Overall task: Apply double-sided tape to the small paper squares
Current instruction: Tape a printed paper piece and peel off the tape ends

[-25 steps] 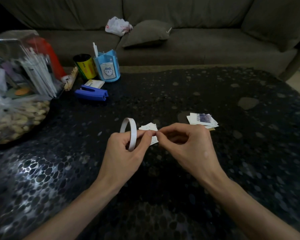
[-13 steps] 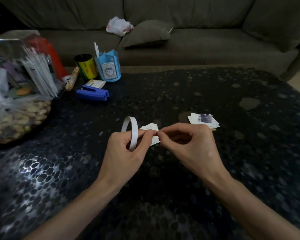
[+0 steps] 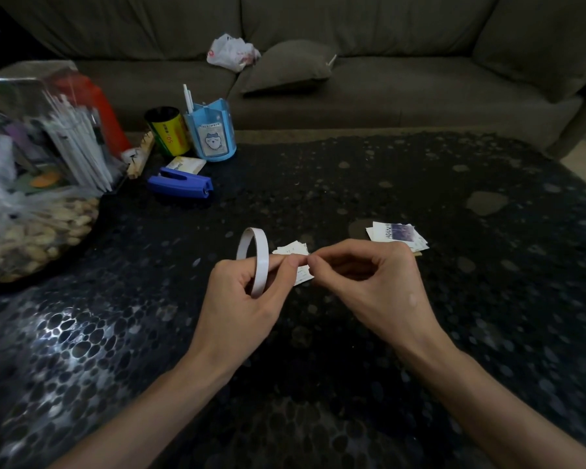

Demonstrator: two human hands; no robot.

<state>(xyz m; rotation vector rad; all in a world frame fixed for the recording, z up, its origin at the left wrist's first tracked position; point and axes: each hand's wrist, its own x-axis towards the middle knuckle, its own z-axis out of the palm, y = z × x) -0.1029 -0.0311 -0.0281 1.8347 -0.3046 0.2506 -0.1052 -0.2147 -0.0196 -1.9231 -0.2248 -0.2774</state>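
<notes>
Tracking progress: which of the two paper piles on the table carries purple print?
The stack farthest right, beyond the right hand; the small pile by the tape roll shows no purple.

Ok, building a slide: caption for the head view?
Left hand holds a tape roll, right hand pinches its end, above paper squares on a dark table.

The left hand (image 3: 241, 299) and the right hand (image 3: 376, 292) are bare. So are the left forearm (image 3: 142, 411) and the right forearm (image 3: 508, 407), uncovered all the way to the lower edge of the view. Both forearms are slim and smooth, narrowing to lean wrists where the tendons stand out slightly. The hands are narrow, with long, thin fingers and marked knuckles. A small round mark (image 3: 411, 297) sits on the back of the right hand. Dim light hides finer detail of the skin and nails.
</notes>
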